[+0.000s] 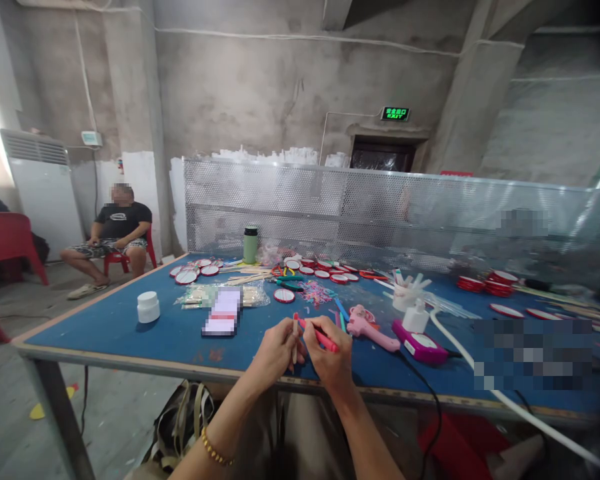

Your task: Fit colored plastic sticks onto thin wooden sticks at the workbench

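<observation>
Left fingers [285,329] pinch 1 stick [295,341], long axis forward; right fingers [311,339] pinch 1 red pen [329,343] slanting left.

The stick [295,341] looks like matt wood, the marker [326,340] smooth plastic, the screen [270,200] metal, the wall [255,93] rough.

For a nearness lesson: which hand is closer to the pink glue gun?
Right. The right hand is left of the pink glue gun; the left hand is farther left.
</observation>
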{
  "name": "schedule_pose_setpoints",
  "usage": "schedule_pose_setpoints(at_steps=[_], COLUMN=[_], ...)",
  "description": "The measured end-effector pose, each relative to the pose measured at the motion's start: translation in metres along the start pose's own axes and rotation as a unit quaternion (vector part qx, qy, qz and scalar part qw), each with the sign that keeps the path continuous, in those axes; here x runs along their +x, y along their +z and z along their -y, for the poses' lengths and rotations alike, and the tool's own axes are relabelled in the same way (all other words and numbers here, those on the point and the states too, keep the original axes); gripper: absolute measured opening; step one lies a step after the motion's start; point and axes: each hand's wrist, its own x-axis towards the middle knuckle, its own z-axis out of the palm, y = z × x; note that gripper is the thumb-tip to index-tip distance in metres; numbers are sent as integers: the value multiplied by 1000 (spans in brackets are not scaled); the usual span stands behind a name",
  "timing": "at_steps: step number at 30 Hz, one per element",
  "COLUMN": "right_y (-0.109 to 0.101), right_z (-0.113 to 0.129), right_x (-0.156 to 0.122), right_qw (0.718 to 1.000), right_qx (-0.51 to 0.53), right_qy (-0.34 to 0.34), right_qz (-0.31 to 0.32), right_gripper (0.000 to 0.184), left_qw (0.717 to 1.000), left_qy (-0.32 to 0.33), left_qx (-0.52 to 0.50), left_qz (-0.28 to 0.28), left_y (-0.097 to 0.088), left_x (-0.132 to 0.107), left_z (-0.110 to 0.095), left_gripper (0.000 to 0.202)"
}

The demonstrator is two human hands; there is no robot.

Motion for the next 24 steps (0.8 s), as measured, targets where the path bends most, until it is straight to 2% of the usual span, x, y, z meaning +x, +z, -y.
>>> schedule_pose_setpoints(at_steps=[24], right_y=[1], right_z=[-2], right_x=[0], right_qw=[999], right_qx=[22], right_qy=[-19], right_qz=[28], right_gripper=[19], left_qw=[1000], left_qy=[11], left_qx=[8], left_qz=[-2], left_y=[0], left_x=[0], left_z=[0], left_gripper=[31])
